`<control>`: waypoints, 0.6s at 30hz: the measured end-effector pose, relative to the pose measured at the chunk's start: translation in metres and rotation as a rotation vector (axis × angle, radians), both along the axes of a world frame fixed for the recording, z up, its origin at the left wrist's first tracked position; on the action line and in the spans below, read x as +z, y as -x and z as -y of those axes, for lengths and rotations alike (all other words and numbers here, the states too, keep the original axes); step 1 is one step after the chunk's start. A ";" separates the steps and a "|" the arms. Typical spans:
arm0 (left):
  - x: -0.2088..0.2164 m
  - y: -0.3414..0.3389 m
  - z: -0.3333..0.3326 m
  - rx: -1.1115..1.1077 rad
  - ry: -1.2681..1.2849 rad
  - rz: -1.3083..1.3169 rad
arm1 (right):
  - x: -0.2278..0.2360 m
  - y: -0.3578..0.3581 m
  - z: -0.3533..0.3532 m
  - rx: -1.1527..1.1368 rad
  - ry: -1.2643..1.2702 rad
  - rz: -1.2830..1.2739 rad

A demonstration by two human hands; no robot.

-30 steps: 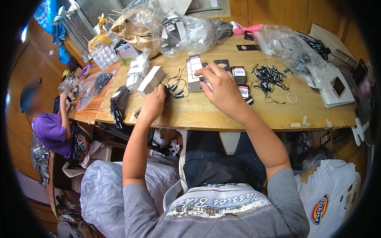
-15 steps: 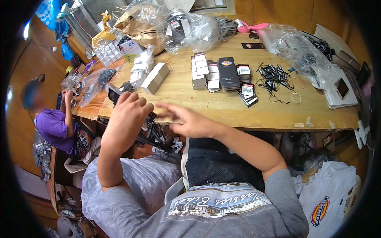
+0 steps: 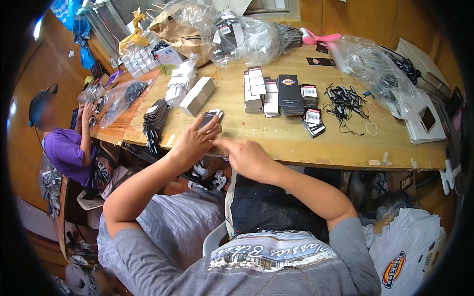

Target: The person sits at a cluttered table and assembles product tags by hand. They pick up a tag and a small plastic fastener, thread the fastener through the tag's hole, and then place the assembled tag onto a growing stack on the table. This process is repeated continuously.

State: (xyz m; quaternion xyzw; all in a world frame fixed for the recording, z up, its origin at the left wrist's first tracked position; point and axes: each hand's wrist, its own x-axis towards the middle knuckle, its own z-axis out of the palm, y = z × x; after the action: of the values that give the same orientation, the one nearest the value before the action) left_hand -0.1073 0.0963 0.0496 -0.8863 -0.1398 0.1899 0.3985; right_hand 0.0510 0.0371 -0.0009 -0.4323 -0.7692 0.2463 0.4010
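Note:
My left hand (image 3: 194, 141) reaches over the table's front edge, its fingers bent around a small stack of dark hang tags (image 3: 211, 116) with pale edges; the hand partly covers the stack. Close beside it, my right hand (image 3: 245, 157) has its fingers curled together near the left fingertips. Whatever lies between those right fingers is hidden. Left of my left hand, a fanned pile of dark hang tags (image 3: 156, 118) rests on the table, black cords at its near end.
Long white boxes (image 3: 197, 96) stand behind my hands. To the right are stacked black tags (image 3: 290, 93), labelled cards (image 3: 312, 117) and tangled black cords (image 3: 348, 103). Plastic bags line the back. A phone (image 3: 426, 118) lies far right; a person in purple (image 3: 66, 153) sits left.
My left hand has moved right, away from the fanned pile, which is now uncovered. The small tag stack now shows by its fingers. My right hand has shifted slightly right, its fingers more curled.

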 end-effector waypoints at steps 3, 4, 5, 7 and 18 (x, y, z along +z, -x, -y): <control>0.009 -0.004 0.003 0.095 0.088 -0.008 | -0.011 -0.008 -0.012 -0.188 -0.202 0.034; 0.008 -0.001 0.002 0.085 0.120 0.042 | -0.016 -0.011 -0.018 -0.193 -0.194 -0.007; 0.006 0.004 0.000 0.076 0.153 0.093 | -0.020 -0.015 -0.024 -0.198 -0.185 -0.047; 0.005 0.012 -0.003 0.037 0.183 0.147 | -0.014 -0.017 -0.026 -0.181 0.033 -0.145; -0.010 0.023 -0.010 0.047 0.398 0.552 | -0.023 -0.017 -0.028 -0.165 -0.087 -0.084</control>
State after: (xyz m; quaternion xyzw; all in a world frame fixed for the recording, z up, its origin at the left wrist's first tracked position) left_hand -0.1308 0.1058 0.0397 -0.9612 -0.2230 -0.0241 0.1604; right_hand 0.0680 0.0651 -0.0236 -0.4656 -0.7237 0.1966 0.4700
